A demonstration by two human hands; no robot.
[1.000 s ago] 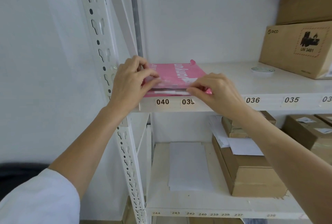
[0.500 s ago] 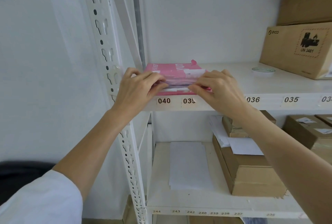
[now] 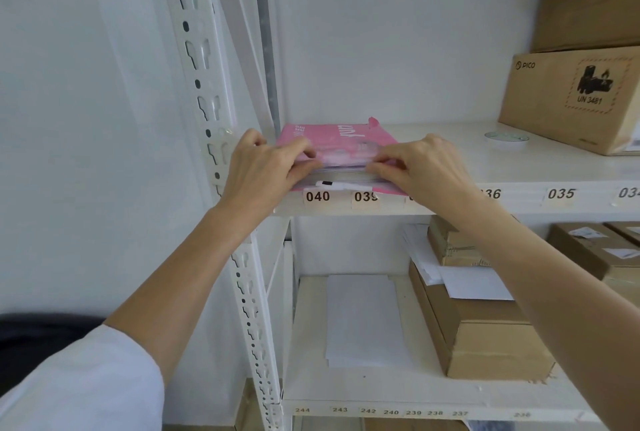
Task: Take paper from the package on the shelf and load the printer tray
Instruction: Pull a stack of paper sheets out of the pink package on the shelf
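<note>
A pink paper package (image 3: 332,134) lies flat at the left end of the white shelf (image 3: 519,167), above the labels 040 and 039. Its near end is open and white sheet edges (image 3: 341,177) show there. My left hand (image 3: 263,171) pinches the package's front left corner, thumb under and fingers over the pink wrapper flap. My right hand (image 3: 426,167) pinches the front right corner the same way. The wrapper between the two hands is lifted and blurred. No printer is in view.
The white slotted upright (image 3: 204,91) stands just left of my left hand. A tape roll (image 3: 506,137) and a PICO cardboard box (image 3: 571,98) sit further right on the same shelf. On the shelf below lie loose white sheets (image 3: 363,320) and cardboard boxes (image 3: 485,337).
Both hands have slid from on top of the package down to its front edge. The pink wrapper flap at the near end is now raised, showing more of the white sheet edges.
</note>
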